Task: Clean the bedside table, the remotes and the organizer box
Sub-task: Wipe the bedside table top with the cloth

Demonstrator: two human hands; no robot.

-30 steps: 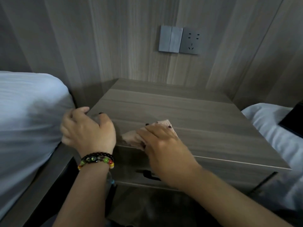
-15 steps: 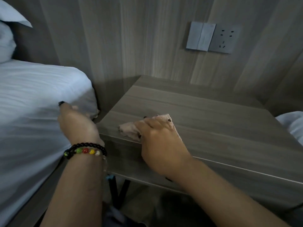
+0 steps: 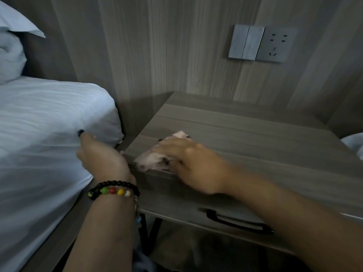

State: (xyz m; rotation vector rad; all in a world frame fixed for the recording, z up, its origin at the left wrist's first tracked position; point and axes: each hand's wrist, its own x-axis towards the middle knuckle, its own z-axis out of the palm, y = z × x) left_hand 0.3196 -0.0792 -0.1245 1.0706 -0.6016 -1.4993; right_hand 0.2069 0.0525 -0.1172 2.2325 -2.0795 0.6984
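My right hand [image 3: 193,163] presses a pink cloth [image 3: 155,160] flat-fingered on the bedside table [image 3: 245,134], at its front left corner; my left hand [image 3: 102,156] touches the bed sheet [image 3: 45,124], grip hidden; no writing readable

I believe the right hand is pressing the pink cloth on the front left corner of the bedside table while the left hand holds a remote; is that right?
Not quite: the head view shows the left hand holding no remote; it rests against the white bedding. The right hand does press the pink cloth on the bedside table's front left corner.
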